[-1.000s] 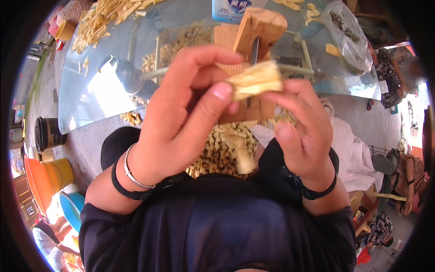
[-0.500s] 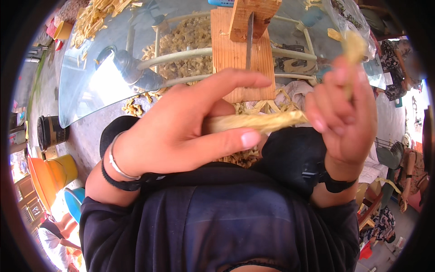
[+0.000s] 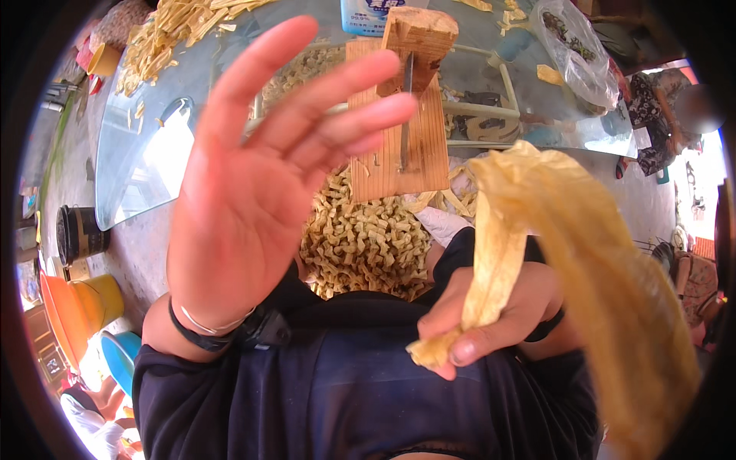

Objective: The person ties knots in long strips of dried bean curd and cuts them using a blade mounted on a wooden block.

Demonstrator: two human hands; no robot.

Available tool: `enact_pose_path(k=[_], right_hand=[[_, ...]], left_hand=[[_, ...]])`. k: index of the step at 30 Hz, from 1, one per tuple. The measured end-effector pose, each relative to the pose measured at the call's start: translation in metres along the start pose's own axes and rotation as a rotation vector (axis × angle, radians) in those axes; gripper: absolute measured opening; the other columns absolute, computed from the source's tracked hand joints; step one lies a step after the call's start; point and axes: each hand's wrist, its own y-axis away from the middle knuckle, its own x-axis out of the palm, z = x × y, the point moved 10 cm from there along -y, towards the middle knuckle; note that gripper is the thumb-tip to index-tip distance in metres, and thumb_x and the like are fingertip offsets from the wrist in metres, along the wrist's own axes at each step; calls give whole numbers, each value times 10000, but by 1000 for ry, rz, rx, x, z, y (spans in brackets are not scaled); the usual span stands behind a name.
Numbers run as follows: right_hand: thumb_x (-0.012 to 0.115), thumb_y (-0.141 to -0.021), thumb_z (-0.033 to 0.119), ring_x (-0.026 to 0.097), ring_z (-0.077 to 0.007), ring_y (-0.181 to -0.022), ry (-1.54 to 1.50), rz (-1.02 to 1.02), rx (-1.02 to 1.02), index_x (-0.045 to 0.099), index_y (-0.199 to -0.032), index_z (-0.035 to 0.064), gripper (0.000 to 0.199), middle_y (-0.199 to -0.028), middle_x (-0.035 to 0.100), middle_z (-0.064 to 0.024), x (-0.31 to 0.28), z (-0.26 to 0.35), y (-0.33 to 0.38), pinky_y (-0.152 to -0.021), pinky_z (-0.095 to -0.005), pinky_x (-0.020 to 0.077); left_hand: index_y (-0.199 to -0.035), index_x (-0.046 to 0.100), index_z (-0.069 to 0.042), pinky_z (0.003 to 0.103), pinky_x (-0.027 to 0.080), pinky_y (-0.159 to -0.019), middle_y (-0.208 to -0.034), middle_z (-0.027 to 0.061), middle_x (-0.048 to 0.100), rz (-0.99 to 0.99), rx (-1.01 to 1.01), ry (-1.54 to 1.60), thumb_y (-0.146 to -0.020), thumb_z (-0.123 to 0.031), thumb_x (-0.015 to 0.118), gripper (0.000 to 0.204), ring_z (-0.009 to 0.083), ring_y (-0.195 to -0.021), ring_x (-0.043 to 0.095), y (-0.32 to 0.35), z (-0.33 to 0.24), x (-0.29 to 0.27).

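Note:
My right hand (image 3: 498,310) pinches one end of a long yellow, wrinkled strip (image 3: 583,199), its kind not certain. The strip rises from my fingers, folds over and hangs broad and blurred down to the right. My left hand (image 3: 245,192) is raised on the left, its fingers spread, palm showing and nothing in it. Beyond the hands lies a wooden board (image 3: 425,161) with a wooden block (image 3: 422,34) at its far end. A narrow metal blade (image 3: 406,115) slants from the block down to the board. Below the board is a heap of short, curled yellowish pieces (image 3: 368,245).
A glass table (image 3: 146,169) bears a pile of yellow strips (image 3: 165,38) at far left and a plastic bag (image 3: 579,61) at far right. A blue-and-white package (image 3: 364,19) stands behind the block. Buckets and basins (image 3: 69,314) stand at left. Other people are at the sides.
My left hand has let go of a yellow piece, risen and spread open. My right hand has come down and toward me, now with a long strip. The heap below has come into view.

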Motion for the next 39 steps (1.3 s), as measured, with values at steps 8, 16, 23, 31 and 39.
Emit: enact_pose_path(k=[8,16,23,31,39], right_hand=[[478,-1035,316,533,-74,-688,-82,-434,-62,629,-1030,-2,352,-794,595,-17,-32,-1,-2,-627,-211,439],[581,-976,136,527,-51,-727,88,-794,-319,593,-1050,12,145,-888,602,-14,-56,12,16,-640,-210,438],[663,-909,51,575,-100,-884,96,-749,-521,572,-1058,44,175,-985,599,-42,-53,30,25,-782,-247,454],[788,-787,35,667,-211,-840,990,-1081,-615,569,-1040,50,335,-923,645,-100,-37,48,36,-721,-302,531],[817,-775,184,671,-211,-751,1344,-1429,-374,604,-1040,38,370,-942,633,-100,-31,47,51,-578,-289,529]], left_hand=[[-965,667,-9,296,478,-543,-774,112,654,392,177,-802,-809,-113,765,212,242,-605,626,30,2,44],[-904,637,-56,322,416,-517,-794,56,600,423,741,-868,-772,-87,756,180,203,-605,536,59,-16,65],[-1127,537,6,392,451,-882,-1046,159,596,353,239,-652,-809,-45,655,343,292,-948,576,22,19,39],[-1117,452,5,263,445,-823,-1005,65,517,203,-255,-346,-819,3,589,328,112,-901,531,22,42,19],[-908,639,-12,316,484,-771,-1041,151,630,156,290,-835,-807,9,652,103,266,-825,597,32,-4,41]])
